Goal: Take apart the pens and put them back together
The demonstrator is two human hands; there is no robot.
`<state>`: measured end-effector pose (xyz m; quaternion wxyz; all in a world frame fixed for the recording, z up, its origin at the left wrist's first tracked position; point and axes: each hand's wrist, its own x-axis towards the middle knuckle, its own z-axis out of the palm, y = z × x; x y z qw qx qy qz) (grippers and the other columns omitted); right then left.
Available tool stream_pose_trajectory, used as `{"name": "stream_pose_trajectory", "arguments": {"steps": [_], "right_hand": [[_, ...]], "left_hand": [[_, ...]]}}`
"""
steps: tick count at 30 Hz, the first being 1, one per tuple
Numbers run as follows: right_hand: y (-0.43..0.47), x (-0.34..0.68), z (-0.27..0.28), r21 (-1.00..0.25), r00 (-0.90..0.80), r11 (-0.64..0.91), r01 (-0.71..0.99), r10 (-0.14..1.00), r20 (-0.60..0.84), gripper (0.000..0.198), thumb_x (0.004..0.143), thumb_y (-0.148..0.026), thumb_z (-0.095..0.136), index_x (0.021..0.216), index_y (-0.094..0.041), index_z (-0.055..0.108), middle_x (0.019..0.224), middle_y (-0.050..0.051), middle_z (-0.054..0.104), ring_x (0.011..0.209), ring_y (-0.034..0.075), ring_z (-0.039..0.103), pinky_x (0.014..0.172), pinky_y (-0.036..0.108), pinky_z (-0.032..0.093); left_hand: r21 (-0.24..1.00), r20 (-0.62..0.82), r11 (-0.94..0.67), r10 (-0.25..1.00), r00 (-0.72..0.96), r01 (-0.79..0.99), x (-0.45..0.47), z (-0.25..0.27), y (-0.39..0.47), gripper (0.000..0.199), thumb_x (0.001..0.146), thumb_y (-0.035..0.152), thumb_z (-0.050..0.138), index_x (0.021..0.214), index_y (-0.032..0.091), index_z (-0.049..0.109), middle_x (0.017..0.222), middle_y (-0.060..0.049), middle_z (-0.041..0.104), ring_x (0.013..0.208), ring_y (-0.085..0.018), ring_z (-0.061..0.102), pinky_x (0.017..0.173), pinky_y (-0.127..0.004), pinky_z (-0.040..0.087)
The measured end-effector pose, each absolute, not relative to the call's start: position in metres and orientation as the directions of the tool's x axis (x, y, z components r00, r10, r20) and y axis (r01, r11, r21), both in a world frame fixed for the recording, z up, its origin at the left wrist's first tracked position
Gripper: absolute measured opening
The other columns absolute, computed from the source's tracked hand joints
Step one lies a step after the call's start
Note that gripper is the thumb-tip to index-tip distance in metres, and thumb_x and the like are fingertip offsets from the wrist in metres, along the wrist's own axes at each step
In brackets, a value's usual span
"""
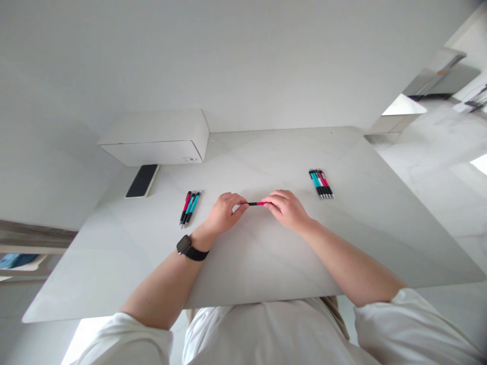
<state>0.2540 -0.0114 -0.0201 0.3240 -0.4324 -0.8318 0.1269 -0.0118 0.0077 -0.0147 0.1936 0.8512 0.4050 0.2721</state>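
Observation:
A red and black pen [255, 204] lies level between my hands over the middle of the table. My left hand [225, 212] pinches its black end, and my right hand [286, 208] grips its red end. Fingers cover both tips of the pen. Left of my left hand lies a loose group of pens [189, 209], red and blue with black parts. Off to the right, several blue and red pens [321, 184] lie side by side in a row.
The white marbled table [262, 263] stands against a pale wall. At its back left sits a long white box [152, 152], with a dark-screened phone [143, 181] in front of it. A shelf [34, 248] shows beyond the left edge.

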Motion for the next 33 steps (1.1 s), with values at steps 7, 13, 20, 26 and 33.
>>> {"name": "stream_pose_trajectory", "arguments": {"steps": [7,13,20,26,33], "right_hand": [[-0.011,0.254,-0.019,-0.503,-0.409,0.586,0.636,0.808,0.424,0.02,0.105,-0.03,0.057,0.114,-0.028,0.075,0.105,0.006,0.076,0.1,0.024,0.068,0.094,0.04,0.047],[-0.01,0.254,-0.021,-0.525,-0.411,0.58,0.623,0.814,0.411,0.017,0.103,-0.029,0.061,0.11,-0.028,0.076,0.098,0.005,0.077,0.092,0.022,0.069,0.09,0.039,0.048],[-0.01,0.26,-0.013,-0.79,-0.37,0.419,0.448,0.891,0.262,0.023,0.098,-0.039,0.066,0.116,-0.029,0.076,0.107,0.005,0.077,0.097,0.022,0.071,0.088,0.037,0.054],[-0.008,0.264,-0.012,-0.995,-0.377,0.041,-0.091,0.923,0.072,0.044,0.085,-0.045,0.082,0.122,-0.023,0.073,0.103,0.008,0.076,0.099,0.023,0.071,0.088,0.038,0.056],[-0.017,0.238,-0.027,-0.997,-0.426,-0.007,-0.077,0.905,0.027,0.036,0.087,-0.049,0.079,0.111,-0.023,0.077,0.108,0.007,0.075,0.099,0.022,0.069,0.088,0.037,0.056]], "left_hand": [[0.551,0.349,-0.613,0.785,0.512,0.566,-0.012,-0.015,0.007,0.013,0.101,0.033,0.06,0.1,0.023,0.069,0.094,-0.006,0.072,0.091,-0.023,0.065,0.092,-0.041,0.049],[0.543,0.362,-0.618,0.783,0.505,0.568,-0.013,-0.015,0.008,0.013,0.101,0.033,0.062,0.101,0.024,0.07,0.096,-0.006,0.073,0.093,-0.023,0.066,0.093,-0.042,0.049],[0.554,0.368,-0.596,0.802,0.471,0.581,-0.014,-0.016,0.01,0.014,0.101,0.034,0.061,0.101,0.024,0.071,0.096,-0.006,0.074,0.091,-0.023,0.067,0.091,-0.042,0.05],[0.59,0.342,-0.653,0.735,0.585,0.475,-0.01,-0.007,0.004,0.023,0.105,0.037,0.053,0.106,0.023,0.071,0.098,-0.008,0.072,0.093,-0.023,0.067,0.089,-0.039,0.051],[0.572,0.317,-0.712,0.65,0.691,0.407,-0.006,-0.007,0.0,0.026,0.104,0.044,0.054,0.103,0.024,0.072,0.098,-0.01,0.073,0.1,-0.025,0.066,0.095,-0.042,0.05]]}}
